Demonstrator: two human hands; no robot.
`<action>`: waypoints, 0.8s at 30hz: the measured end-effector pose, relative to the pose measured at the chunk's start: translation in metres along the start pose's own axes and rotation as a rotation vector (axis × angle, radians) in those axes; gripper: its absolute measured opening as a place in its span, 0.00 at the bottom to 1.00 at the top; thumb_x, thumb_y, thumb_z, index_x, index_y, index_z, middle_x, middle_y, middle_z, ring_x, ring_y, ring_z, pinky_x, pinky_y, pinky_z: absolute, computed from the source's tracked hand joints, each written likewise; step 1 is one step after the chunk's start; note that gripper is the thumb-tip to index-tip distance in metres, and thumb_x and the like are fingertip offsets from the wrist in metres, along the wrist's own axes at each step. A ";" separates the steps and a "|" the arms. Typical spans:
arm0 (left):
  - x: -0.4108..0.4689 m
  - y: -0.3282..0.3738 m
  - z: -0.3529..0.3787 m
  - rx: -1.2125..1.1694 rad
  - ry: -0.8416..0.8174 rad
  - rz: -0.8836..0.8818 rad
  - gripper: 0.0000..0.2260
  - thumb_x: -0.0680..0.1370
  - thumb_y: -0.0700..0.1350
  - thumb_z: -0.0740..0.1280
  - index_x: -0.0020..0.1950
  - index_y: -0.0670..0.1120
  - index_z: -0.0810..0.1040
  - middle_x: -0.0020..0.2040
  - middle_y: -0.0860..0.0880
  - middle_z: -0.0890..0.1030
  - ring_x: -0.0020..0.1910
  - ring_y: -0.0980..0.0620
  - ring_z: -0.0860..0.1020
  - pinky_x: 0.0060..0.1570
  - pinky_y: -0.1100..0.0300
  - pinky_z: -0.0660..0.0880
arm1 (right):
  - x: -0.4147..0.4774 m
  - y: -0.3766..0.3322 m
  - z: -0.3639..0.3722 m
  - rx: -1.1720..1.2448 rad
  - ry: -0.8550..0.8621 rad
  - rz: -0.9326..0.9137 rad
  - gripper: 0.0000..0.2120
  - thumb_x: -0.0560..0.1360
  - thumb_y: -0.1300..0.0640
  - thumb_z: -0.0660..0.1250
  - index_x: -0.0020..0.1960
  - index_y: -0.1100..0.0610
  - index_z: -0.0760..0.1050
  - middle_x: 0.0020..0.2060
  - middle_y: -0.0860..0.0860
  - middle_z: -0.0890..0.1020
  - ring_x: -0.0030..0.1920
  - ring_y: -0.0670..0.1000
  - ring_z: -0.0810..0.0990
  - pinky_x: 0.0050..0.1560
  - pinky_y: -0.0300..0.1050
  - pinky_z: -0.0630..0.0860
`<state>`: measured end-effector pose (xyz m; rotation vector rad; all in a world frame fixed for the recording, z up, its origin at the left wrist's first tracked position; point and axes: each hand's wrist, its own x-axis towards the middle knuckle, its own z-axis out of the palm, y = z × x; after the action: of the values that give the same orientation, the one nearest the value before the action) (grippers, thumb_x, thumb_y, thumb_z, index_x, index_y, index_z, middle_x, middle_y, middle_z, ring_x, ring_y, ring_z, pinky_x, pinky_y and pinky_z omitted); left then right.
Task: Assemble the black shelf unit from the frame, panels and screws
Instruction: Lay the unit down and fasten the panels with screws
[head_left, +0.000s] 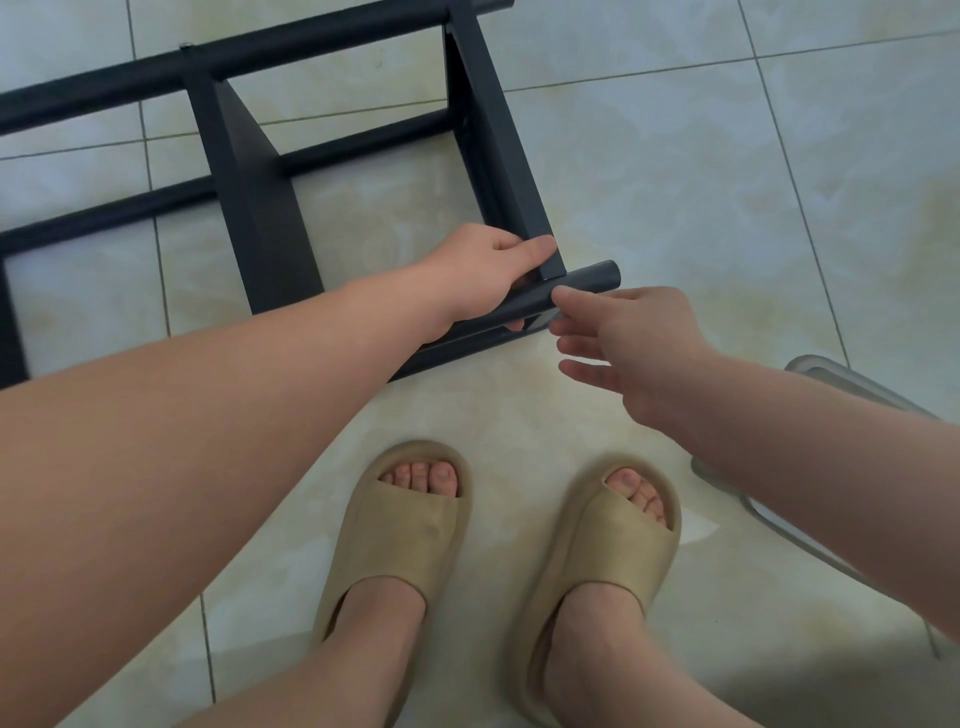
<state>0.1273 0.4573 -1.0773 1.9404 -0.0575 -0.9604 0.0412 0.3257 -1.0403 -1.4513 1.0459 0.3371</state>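
The black shelf unit lies on its side on the tiled floor, filling the upper left. Round black tubes run across it and flat panels stand between them. My left hand grips the near tube close to its open end, thumb lying along the end panel where it meets the tube. My right hand hovers just right of that joint with relaxed, spread fingers, its index fingertip touching the tube. No screws are visible.
My feet in tan slippers stand on the pale tiles just below the shelf. A clear plastic container lies at the right, partly hidden by my right forearm. Bare floor spreads to the upper right.
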 end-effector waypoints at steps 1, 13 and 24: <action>0.000 0.000 0.000 -0.007 -0.003 -0.002 0.23 0.82 0.60 0.62 0.53 0.39 0.82 0.35 0.43 0.85 0.29 0.52 0.80 0.45 0.56 0.77 | -0.001 -0.001 0.001 0.027 0.002 0.025 0.11 0.74 0.56 0.76 0.49 0.63 0.81 0.29 0.51 0.83 0.26 0.45 0.81 0.29 0.40 0.79; 0.000 0.002 0.001 0.015 0.008 0.000 0.24 0.82 0.60 0.62 0.52 0.39 0.82 0.33 0.44 0.84 0.30 0.52 0.80 0.47 0.56 0.76 | -0.005 -0.005 0.009 0.089 0.025 0.073 0.07 0.77 0.59 0.73 0.44 0.62 0.79 0.25 0.50 0.81 0.24 0.46 0.77 0.28 0.40 0.78; 0.000 0.000 0.000 0.002 0.012 -0.001 0.24 0.82 0.60 0.63 0.53 0.38 0.81 0.32 0.46 0.83 0.30 0.51 0.80 0.46 0.57 0.75 | -0.007 -0.001 0.012 0.087 0.009 0.078 0.09 0.77 0.56 0.73 0.45 0.63 0.80 0.31 0.53 0.83 0.28 0.48 0.80 0.29 0.43 0.80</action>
<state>0.1273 0.4569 -1.0777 1.9484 -0.0505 -0.9500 0.0424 0.3397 -1.0369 -1.3379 1.1128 0.3368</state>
